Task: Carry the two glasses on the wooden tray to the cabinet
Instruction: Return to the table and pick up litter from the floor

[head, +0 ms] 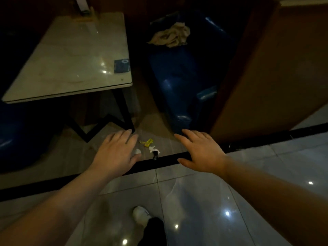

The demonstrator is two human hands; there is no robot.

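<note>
Nearest the camera, at six o'clock, a white shoe [141, 215] and a dark trouser leg [154, 231] stand on glossy pale floor tiles [204, 201] that catch several points of light. Both bare forearms reach forward from the lower corners. The left hand [116, 153] hangs palm down at about seven o'clock from the frame's middle, fingers spread and loose, holding nothing. The right hand [201, 153] mirrors it at about five o'clock, also flat, fingers extended, empty. Both hover over a black floor strip [159, 161] that runs across the frame from nine o'clock towards three. Between the hands, just past the strip, small scraps lie on the floor: a yellow wrapper [147, 142] and bits of white paper [153, 149]. Farther out, at ten o'clock, stands a pale stone-topped table [71, 57] on a black frame, with a blue card [121, 66] at its near right corner and a stand, dim and partly cut off, at its far edge. At twelve to one o'clock sits a shiny blue seat [182, 77] with a crumpled beige cloth [171, 35] on it. A brown wooden partition [276, 71] fills two o'clock. Neither the glasses, the wooden tray nor the cabinet shows in this view.
</note>
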